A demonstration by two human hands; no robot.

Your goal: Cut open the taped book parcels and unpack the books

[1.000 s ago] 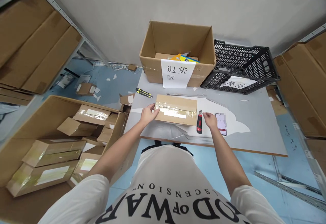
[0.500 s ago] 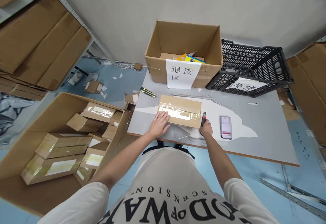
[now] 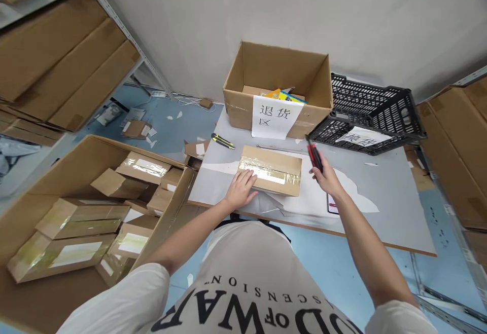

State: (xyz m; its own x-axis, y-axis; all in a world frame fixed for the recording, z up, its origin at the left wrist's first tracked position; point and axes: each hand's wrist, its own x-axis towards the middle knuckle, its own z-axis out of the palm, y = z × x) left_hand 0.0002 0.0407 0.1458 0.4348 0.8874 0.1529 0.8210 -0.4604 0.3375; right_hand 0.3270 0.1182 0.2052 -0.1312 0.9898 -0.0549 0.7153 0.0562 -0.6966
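Observation:
A taped cardboard box (image 3: 279, 160) with a white label lies on the grey table (image 3: 395, 207). My left hand (image 3: 241, 189) rests on its front left corner, fingers stretched out over the tape and label. Beyond the box's right end, my right hand (image 3: 327, 176) is closed around a red and black utility knife (image 3: 314, 156), raised off the box with its tip pointing away from me. A second utility knife (image 3: 222, 141), yellow and black, lies at the table's back left. Partly covered by my right forearm is a phone (image 3: 332, 205).
At the back of the table stand an open carton (image 3: 236, 108) with a paper sign and a black plastic crate (image 3: 413, 116). A big carton (image 3: 87, 144) holding several taped boxes is at left. Shelves with cartons flank both sides. White backing paper (image 3: 361, 199) covers part of the tabletop.
My right hand has lifted the utility knife up and away from the box's right end, toward the back right. My left hand has stayed on the box.

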